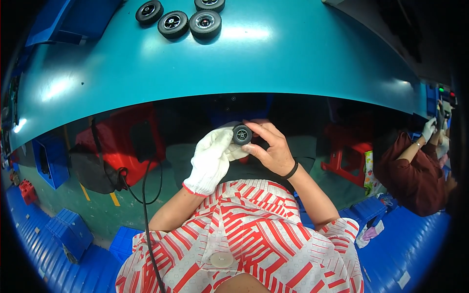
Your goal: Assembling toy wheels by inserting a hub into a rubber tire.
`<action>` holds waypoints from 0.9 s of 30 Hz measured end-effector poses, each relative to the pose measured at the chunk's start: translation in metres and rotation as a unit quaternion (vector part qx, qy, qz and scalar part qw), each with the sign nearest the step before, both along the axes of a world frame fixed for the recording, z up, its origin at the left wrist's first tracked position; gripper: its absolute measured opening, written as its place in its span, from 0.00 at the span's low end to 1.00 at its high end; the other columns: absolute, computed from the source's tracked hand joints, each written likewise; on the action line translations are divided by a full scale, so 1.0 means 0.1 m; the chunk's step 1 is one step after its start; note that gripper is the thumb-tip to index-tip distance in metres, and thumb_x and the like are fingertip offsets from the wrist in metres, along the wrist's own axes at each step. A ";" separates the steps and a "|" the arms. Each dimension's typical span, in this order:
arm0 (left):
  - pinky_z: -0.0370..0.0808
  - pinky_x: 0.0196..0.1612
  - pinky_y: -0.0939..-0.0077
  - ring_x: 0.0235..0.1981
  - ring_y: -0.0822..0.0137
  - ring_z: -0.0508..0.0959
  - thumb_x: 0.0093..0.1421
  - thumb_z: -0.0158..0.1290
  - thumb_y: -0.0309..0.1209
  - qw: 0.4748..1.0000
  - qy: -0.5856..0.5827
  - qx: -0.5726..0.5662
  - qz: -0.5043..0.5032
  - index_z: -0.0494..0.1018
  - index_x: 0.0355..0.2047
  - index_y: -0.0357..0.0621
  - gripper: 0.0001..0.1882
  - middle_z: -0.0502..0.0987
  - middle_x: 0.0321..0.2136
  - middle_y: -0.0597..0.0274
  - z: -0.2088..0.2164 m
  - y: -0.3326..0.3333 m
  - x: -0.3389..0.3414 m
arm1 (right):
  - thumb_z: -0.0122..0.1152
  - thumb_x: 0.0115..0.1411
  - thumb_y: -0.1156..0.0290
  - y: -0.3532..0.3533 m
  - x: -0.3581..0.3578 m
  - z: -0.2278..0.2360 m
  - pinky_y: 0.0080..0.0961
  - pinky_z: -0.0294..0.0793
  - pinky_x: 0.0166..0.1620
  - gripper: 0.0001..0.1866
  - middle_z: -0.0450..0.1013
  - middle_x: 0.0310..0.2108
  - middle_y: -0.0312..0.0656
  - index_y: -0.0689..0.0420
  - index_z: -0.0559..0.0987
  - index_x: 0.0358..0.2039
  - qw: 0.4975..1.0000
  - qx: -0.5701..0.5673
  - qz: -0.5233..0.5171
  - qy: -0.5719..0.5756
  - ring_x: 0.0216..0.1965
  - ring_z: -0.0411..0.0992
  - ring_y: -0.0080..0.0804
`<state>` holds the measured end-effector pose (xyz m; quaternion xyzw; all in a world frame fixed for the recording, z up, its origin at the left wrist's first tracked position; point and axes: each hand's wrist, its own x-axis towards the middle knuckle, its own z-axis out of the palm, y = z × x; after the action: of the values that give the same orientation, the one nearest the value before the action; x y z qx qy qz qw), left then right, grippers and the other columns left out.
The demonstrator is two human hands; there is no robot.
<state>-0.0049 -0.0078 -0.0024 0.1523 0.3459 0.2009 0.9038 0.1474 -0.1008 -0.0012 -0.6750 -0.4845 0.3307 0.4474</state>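
Both of my hands meet below the near edge of the teal table (273, 63), over my lap. My left hand (211, 161) wears a white knit glove with a red cuff and cups a small black toy wheel (242, 134) with a grey hub from the left. My bare right hand (271, 146), a black band at its wrist, pinches the same wheel from the right with thumb and fingers. The wheel faces up toward me. Several larger black wheels (188, 22) lie on the table's far side.
A red stool (128, 141) and a dark bag (93, 168) stand on the floor at left, with a black cable (145, 205) running down. Blue crates (68, 229) line the lower left and right. Another person in a dark red sleeve (415, 168) works at right.
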 end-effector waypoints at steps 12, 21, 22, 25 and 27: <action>0.76 0.42 0.67 0.38 0.60 0.78 0.61 0.49 0.28 0.994 0.064 0.074 0.039 0.66 0.52 0.37 0.18 0.75 0.42 0.52 -0.09 0.16 0.03 | 0.69 0.44 0.64 0.25 0.15 0.26 0.32 0.73 0.39 0.26 0.73 0.40 0.48 0.60 0.75 0.44 0.952 0.028 -0.040 -0.303 0.38 0.73 0.43; 0.77 0.37 0.74 0.31 0.65 0.78 0.60 0.45 0.19 0.921 0.165 0.349 -0.049 0.68 0.44 0.26 0.12 0.77 0.30 0.51 0.67 0.23 0.16 | 0.56 0.53 0.76 0.85 1.78 1.18 0.32 0.73 0.39 0.10 0.73 0.38 0.48 0.60 0.77 0.38 0.900 0.151 -0.221 -0.345 0.39 0.72 0.47; 0.77 0.37 0.74 0.31 0.65 0.78 0.60 0.45 0.19 0.902 0.150 0.400 -0.062 0.68 0.44 0.26 0.12 0.77 0.30 0.51 0.67 0.25 0.17 | 0.55 0.55 0.71 0.95 2.12 1.12 0.36 0.72 0.43 0.13 0.71 0.44 0.48 0.57 0.76 0.42 0.865 0.102 -0.269 -0.411 0.43 0.71 0.48; 0.76 0.38 0.74 0.32 0.66 0.77 0.59 0.46 0.17 0.883 0.122 0.449 -0.056 0.69 0.44 0.26 0.13 0.77 0.30 0.52 0.73 0.30 0.24 | 0.55 0.55 0.66 1.29 2.73 1.02 0.40 0.71 0.47 0.18 0.70 0.46 0.50 0.56 0.73 0.46 0.864 0.078 -0.251 -0.429 0.46 0.70 0.50; 0.76 0.38 0.74 0.31 0.67 0.77 0.59 0.46 0.16 0.859 0.110 0.497 -0.060 0.69 0.45 0.26 0.13 0.77 0.30 0.52 0.76 0.32 0.25 | 0.55 0.55 0.64 1.44 2.81 0.96 0.40 0.70 0.49 0.21 0.70 0.47 0.51 0.56 0.71 0.49 0.845 -0.037 -0.241 -0.477 0.48 0.69 0.50</action>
<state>0.0197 0.0241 0.0735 0.6229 0.2872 0.2733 0.6744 0.4286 0.0433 0.0952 -0.8610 -0.4478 -0.1324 0.2015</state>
